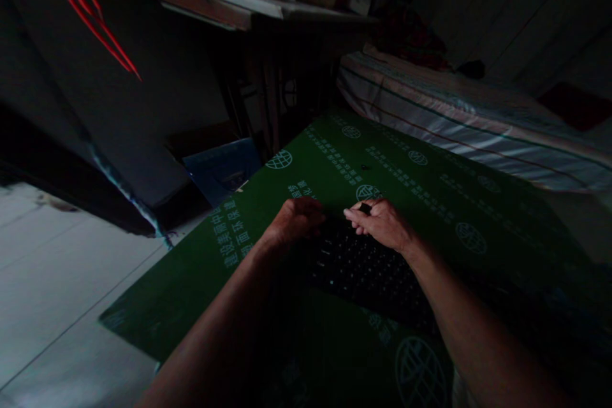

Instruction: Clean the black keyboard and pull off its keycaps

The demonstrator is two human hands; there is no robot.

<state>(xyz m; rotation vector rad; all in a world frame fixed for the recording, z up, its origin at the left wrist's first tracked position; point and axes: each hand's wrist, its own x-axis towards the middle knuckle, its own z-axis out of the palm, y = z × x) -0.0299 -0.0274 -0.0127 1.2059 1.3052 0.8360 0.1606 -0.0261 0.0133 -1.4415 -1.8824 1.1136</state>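
A black keyboard (368, 268) with pale key markings lies on a green printed board, running off under my right forearm. My left hand (299, 220) is closed at its far left corner, with the fingers curled against the edge; the fingertips are partly lost in shadow. Above the keyboard's back row, my right hand (382, 223) is closed in a pinch on a small black keycap (365, 208). Beyond both hands, a tiny dark piece (364, 167) lies loose on the board.
The green board (191, 306) carries white lettering and globe marks. At its far right side is a bed (454, 115) with a striped cover. A cluttered table (229, 9) stands behind, with red cords (95, 19) hanging at its left. A blue box (222, 169) sits below.
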